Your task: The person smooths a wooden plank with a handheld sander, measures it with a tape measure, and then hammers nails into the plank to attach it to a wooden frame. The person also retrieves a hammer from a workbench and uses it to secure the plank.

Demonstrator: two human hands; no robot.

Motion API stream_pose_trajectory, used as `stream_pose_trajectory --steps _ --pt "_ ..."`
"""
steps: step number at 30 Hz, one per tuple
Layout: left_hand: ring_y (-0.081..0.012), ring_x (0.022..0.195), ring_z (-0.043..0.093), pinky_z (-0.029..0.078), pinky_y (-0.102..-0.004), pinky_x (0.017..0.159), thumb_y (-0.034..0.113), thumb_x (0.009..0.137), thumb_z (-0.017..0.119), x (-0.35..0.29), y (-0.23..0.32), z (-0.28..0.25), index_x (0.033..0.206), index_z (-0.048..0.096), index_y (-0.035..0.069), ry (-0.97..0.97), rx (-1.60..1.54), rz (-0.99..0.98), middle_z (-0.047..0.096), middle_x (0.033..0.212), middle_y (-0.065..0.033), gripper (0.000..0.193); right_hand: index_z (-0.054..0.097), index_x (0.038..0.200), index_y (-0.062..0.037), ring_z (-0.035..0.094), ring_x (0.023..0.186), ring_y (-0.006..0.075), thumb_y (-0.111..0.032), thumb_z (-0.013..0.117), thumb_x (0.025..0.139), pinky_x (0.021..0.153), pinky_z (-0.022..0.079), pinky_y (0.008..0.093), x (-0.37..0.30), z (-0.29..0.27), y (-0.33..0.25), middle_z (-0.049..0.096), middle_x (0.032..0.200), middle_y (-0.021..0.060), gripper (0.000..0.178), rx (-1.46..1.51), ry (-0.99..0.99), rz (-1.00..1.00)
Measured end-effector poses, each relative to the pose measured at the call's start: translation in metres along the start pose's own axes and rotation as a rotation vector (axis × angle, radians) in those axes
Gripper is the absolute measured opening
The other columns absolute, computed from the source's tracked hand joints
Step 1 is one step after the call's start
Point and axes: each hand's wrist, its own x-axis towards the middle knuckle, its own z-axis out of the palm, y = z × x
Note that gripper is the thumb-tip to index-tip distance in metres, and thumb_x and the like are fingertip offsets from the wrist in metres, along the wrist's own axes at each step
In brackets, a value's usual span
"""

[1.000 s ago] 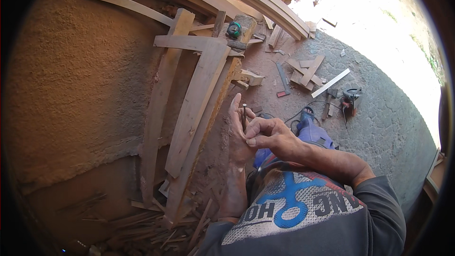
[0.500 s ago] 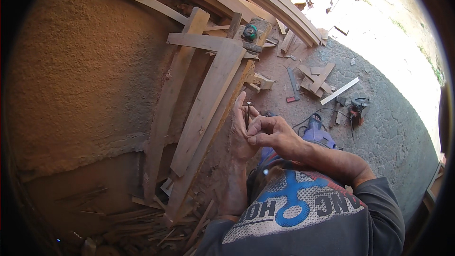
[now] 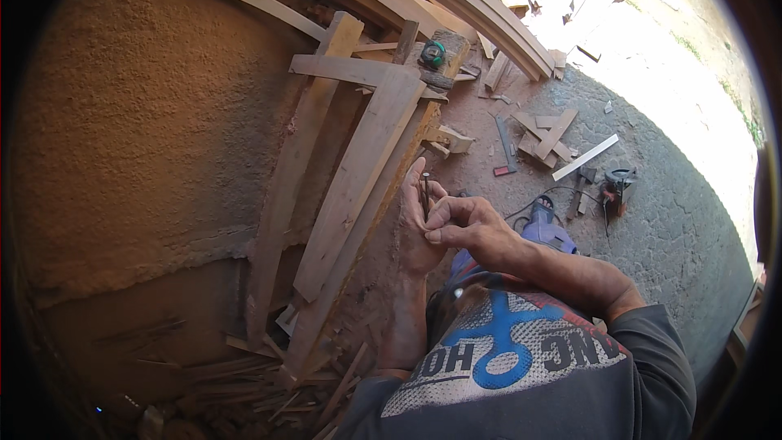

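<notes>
My left hand (image 3: pixel 417 232) is raised beside the timber, palm turned toward my right hand, its thumb stretched up and its fingers curled. A dark nail (image 3: pixel 425 191) stands head up between that thumb and the fingers. My right hand (image 3: pixel 472 230) comes across from the right, thumb and forefinger pinched together against the left palm, just below the nail. Whatever is in this pinch is too small or hidden. Left of both hands, a long tapered board (image 3: pixel 358 187) lies on a rough beam (image 3: pixel 371 228).
On the beam's far end sits a green and black tape measure (image 3: pixel 432 53). Across the ground lie a try square (image 3: pixel 505 147), wood offcuts (image 3: pixel 547 137), a white strip (image 3: pixel 585 156), a hatchet (image 3: pixel 582 187) and a corded circular saw (image 3: pixel 619 189). Curved boards (image 3: pixel 456 0) are stacked beyond.
Both hands keep almost the same pose, the right still pinching at the left palm. The whole view has shifted very slightly.
</notes>
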Motion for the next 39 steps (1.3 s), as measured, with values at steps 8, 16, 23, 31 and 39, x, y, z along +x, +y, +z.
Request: stream_pose_trajectory --steps 8,16,23,31,39 --pt "-0.0126 0.106 0.050 0.048 -0.0275 0.096 0.001 0.076 0.084 -0.004 0.002 -0.001 0.161 0.023 0.005 -0.004 0.000 0.017 0.046 0.113 -0.0031 0.105 0.071 0.097 -0.0042 0.060 0.095 0.0070 -0.007 0.075 0.092 0.089 0.047 0.0267 0.000 0.002 0.005 0.068 0.097 -0.0017 0.007 0.017 -0.007 -0.003" --pt "-0.0117 0.105 0.050 0.048 -0.0262 0.096 0.000 0.076 0.085 -0.009 0.000 -0.003 0.160 0.024 0.004 -0.004 0.005 0.037 0.046 0.112 -0.0022 0.104 0.072 0.096 -0.0044 0.060 0.099 0.0078 -0.006 0.076 0.091 0.096 0.045 0.0285 -0.001 0.004 0.012 0.069 0.100 -0.0016 0.007 0.016 -0.012 -0.024" --pt "-0.0126 0.107 0.049 0.048 -0.0259 0.097 0.000 0.078 0.085 -0.012 -0.003 -0.007 0.160 0.025 0.005 -0.008 -0.016 0.018 0.046 0.114 -0.0031 0.102 0.072 0.096 -0.0050 0.060 0.100 0.0082 -0.006 0.076 0.091 0.098 0.045 0.0293 0.000 0.007 0.015 0.068 0.099 -0.0017 0.006 0.074 -0.026 -0.010" --pt "-0.0125 0.103 0.051 0.050 -0.0259 0.093 0.003 0.081 0.081 -0.013 -0.001 -0.007 0.160 0.025 0.003 0.005 0.015 0.045 0.047 0.113 -0.0041 0.097 0.071 0.098 -0.0046 0.060 0.100 0.0080 -0.008 0.077 0.091 0.097 0.045 0.0284 0.000 0.009 0.016 0.067 0.100 -0.0018 0.010 0.082 -0.021 -0.001" --pt "-0.0121 0.100 0.050 0.049 -0.0245 0.090 0.005 0.076 0.085 -0.012 -0.001 -0.012 0.160 0.025 0.003 0.018 -0.133 -0.086 0.046 0.111 -0.0028 0.103 0.069 0.101 -0.0041 0.059 0.100 0.0085 -0.006 0.077 0.086 0.097 0.044 0.0284 0.000 0.012 0.008 0.066 0.103 -0.0009 0.017 0.038 -0.005 0.094"
